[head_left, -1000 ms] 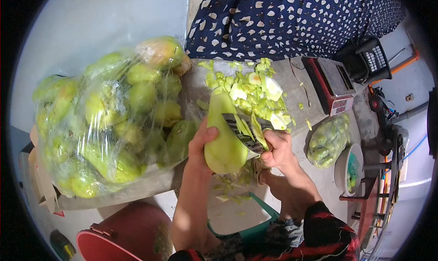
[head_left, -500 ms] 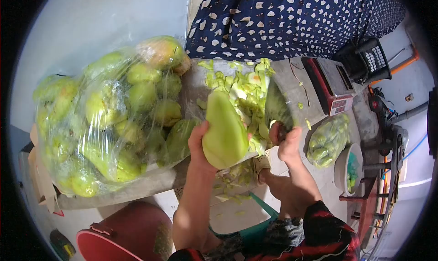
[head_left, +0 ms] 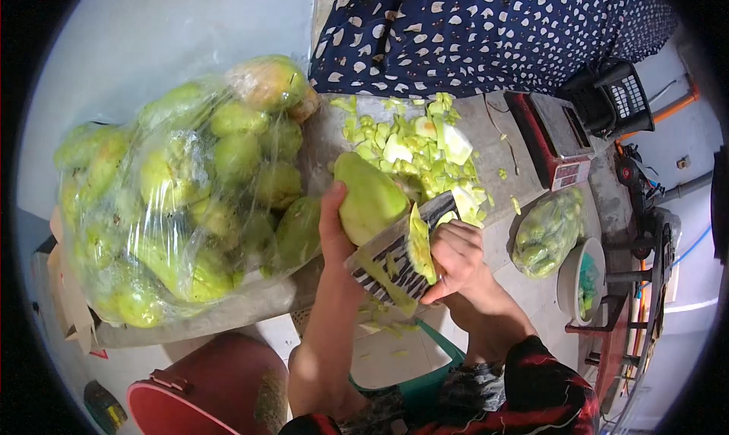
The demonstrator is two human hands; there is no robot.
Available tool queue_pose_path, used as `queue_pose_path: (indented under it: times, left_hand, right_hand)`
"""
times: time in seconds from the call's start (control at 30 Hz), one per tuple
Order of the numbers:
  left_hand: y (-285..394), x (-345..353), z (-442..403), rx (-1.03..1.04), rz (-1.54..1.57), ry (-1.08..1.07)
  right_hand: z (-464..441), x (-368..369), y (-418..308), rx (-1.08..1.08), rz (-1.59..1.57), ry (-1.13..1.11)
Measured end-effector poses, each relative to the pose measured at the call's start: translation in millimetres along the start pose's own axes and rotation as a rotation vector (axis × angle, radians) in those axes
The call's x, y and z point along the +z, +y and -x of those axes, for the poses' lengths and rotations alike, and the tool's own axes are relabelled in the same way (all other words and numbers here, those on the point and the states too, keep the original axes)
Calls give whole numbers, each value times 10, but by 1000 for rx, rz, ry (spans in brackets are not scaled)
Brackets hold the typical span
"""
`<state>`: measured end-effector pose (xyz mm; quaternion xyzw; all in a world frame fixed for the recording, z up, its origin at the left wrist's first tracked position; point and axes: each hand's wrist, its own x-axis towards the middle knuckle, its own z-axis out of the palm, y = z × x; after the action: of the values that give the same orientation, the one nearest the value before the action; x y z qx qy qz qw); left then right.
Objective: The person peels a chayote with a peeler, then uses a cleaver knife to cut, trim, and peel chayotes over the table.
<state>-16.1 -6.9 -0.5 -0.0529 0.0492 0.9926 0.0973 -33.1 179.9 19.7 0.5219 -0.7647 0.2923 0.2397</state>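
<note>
Pale green and smooth, the pear-shaped fruit was gripped in the left hand, thumb along its left side, other fingers hidden. To its right, the right hand curled its fingers tightly round the broad, dark-streaked knife, which covered the fruit's near end. Thin peelings lay beyond.

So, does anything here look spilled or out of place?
Yes: peelings lie loose on the table beyond the fruit, with stray bits near the scale and others on the floor. It looks messy because no bowl holds them. I see nothing clearly broken.
</note>
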Motion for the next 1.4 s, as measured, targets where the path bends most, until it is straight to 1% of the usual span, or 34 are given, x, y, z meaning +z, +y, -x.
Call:
queue_pose_path:
  times: [0.03,0.07,0.13,0.27,0.33,0.37,0.4,0.43,0.47,0.53,0.6,0.67,0.7,0.83,0.9,0.93,0.97,1.0,1.03,1.07,1.13,1.17,1.27,1.3,1.33,1.37,1.4]
  left_hand:
    - [-31,23,1,37,-8,46]
    - [-37,72,15,39,-7,45]
    - [-27,169,58,-14,-9,54]
    - [-27,102,40,-19,22,38]
    - [-19,-14,9,36,-85,-4]
    - [-11,-6,20,35,-85,-4]
    - [-8,19,38,109,-126,128]
    - [-3,42,50,185,-168,259]
    - [14,59,50,186,-170,254]
    - [44,70,53,162,-181,189]
    - [34,104,53,170,-209,199]
    - [59,98,53,69,-185,34]
    - [49,82,46,34,-160,-43]
    - [36,57,35,53,-223,0]
    - [10,109,37,198,-278,148]
    - [24,114,51,197,-278,144]
    - [71,105,74,201,-297,185]
    - [108,100,82,210,-315,227]
    - [125,119,78,208,-345,165]
    - [137,113,72,209,-345,169]
    - [133,103,64,167,-369,26]
    - [126,103,62,164,-369,24]
    - [130,107,67,121,-376,-104]
    - [137,114,76,122,-376,-105]
    - [145,121,93,123,-349,-61]
    - [146,127,116,121,-321,-17]
    - [150,104,130,119,-322,-22]
  right_hand:
    - [-24,-2,-23,-2,-2,-1]
    - [-49,-8,-39,-8,10,-7]
    - [-75,-9,-58,-14,20,-13]
    - [-97,-18,-86,-11,53,-32]
    - [-55,-24,-52,-9,75,-36]
    - [28,-12,20,116,41,-45]
    - [89,6,80,242,9,-54]
    - [131,44,129,334,66,-47]
    - [113,25,162,376,27,-22]
    - [84,-35,127,332,16,-36]
    - [4,-82,48,189,-55,-31]
    - [-26,-83,-10,86,-95,-31]
    - [-56,-93,-52,79,-93,-27]
    - [-51,-114,-64,58,-63,-51]
    - [102,-44,75,244,-7,-92]
    - [147,-6,147,345,28,-90]
    - [148,-24,172,422,20,-106]
    - [127,-40,170,417,20,-105]
    - [100,-70,142,390,-29,-103]
    - [80,-92,105,369,-78,-102]
    - [35,-126,25,275,-127,-110]
    - [27,-132,-6,261,-140,-97]
    - [-30,-185,-46,224,-169,-92]
    - [-45,-199,-47,203,-181,-96]
    - [-13,-163,-11,203,-180,-96]
    - [62,-91,52,322,-94,-106]
    - [108,-34,110,437,-6,-112]
